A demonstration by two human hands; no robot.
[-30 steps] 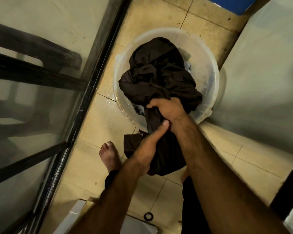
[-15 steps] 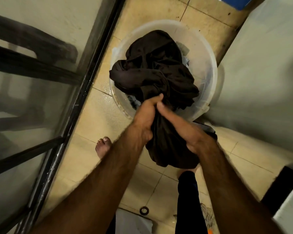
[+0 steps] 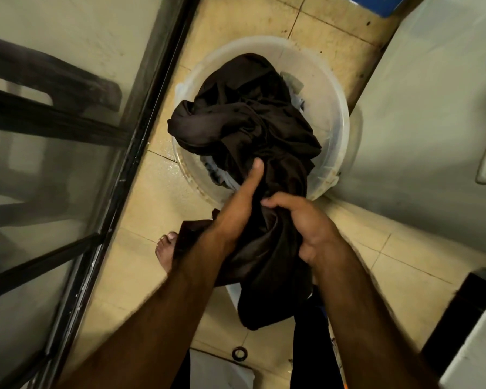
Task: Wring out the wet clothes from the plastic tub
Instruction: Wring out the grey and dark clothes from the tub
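You are gripping the dark garment (image 3: 244,122) with both hands. Your right hand (image 3: 309,231) is curling its fingers (image 3: 274,202) round the bunched cloth, and your left hand (image 3: 233,220) is clasping it just beside them (thumb lying straight, other fingers hidden). Beyond your fingers its bulk is lying in the plastic tub (image 3: 328,108); below them one end is hanging.

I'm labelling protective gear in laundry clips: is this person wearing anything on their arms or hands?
Nothing shows. The left hand and right hand are ungloved. The left forearm and right forearm are bare to the frame's edge, with no sleeve in view. Neither wrist carries a watch or bracelet, and no ring shows on the visible fingers.
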